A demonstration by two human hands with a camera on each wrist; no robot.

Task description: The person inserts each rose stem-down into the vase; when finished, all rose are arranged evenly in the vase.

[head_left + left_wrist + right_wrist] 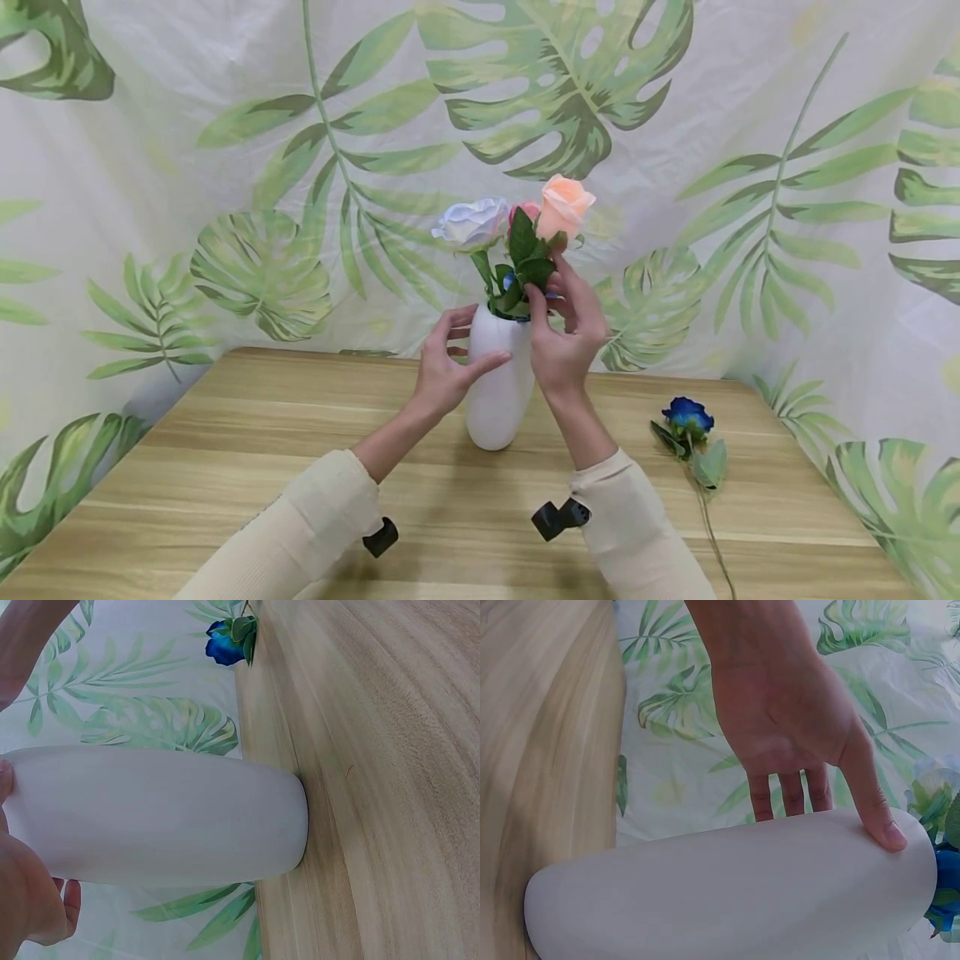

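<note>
A white vase stands on the wooden table and holds a white-blue rose, a small pink bud and a peach rose. My left hand grips the vase near its neck, thumb on the front and fingers behind. The right wrist view shows that left hand on the vase. My right hand pinches the peach rose's stem among the leaves just above the vase mouth. In the left wrist view the vase fills the frame, with fingers behind it.
A blue rose with a long stem lies on the table to the right of the vase, also seen as the blue rose in the left wrist view. A leaf-print cloth hangs close behind and around the table.
</note>
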